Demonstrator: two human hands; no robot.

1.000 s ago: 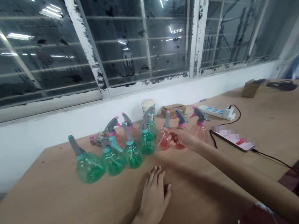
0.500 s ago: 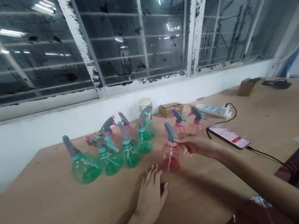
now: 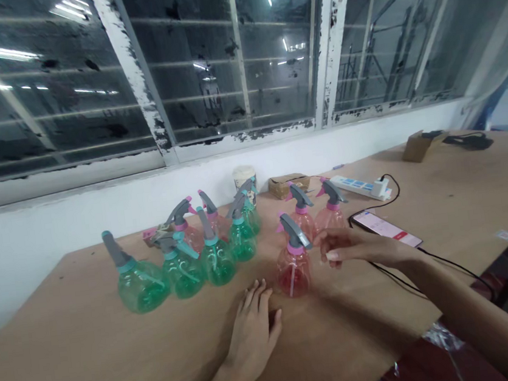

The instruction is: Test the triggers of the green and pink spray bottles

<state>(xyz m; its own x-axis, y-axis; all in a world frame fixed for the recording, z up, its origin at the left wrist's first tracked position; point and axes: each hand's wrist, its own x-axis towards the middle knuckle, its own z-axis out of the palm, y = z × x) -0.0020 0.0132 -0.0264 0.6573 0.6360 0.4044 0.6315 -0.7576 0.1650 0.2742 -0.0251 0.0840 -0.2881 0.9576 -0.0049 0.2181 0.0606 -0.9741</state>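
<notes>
A pink spray bottle (image 3: 293, 274) with a grey trigger head stands upright near the middle of the table. Just right of it, my right hand (image 3: 347, 246) hangs in the air with loosely bent fingers, apart from the bottle and holding nothing. My left hand (image 3: 253, 322) rests on the tabletop, fingers stretched out, to the lower left of that bottle. Several green spray bottles (image 3: 142, 289) stand in a slanting row on the left, with pink spray bottles (image 3: 189, 237) behind them. Two more pink bottles (image 3: 330, 217) are side by side behind the front one.
Right of the bottles lies a phone (image 3: 387, 228) with a cable attached. A white power strip (image 3: 359, 186), a brown package (image 3: 289, 185) and a patterned cup (image 3: 244, 176) are toward the wall. An open carton (image 3: 420, 147) sits far right on the wooden table (image 3: 93, 355).
My right hand has let go of the pink spray bottle's head and moved right. The bottle's head is now turned differently. My left hand stays on the table.
</notes>
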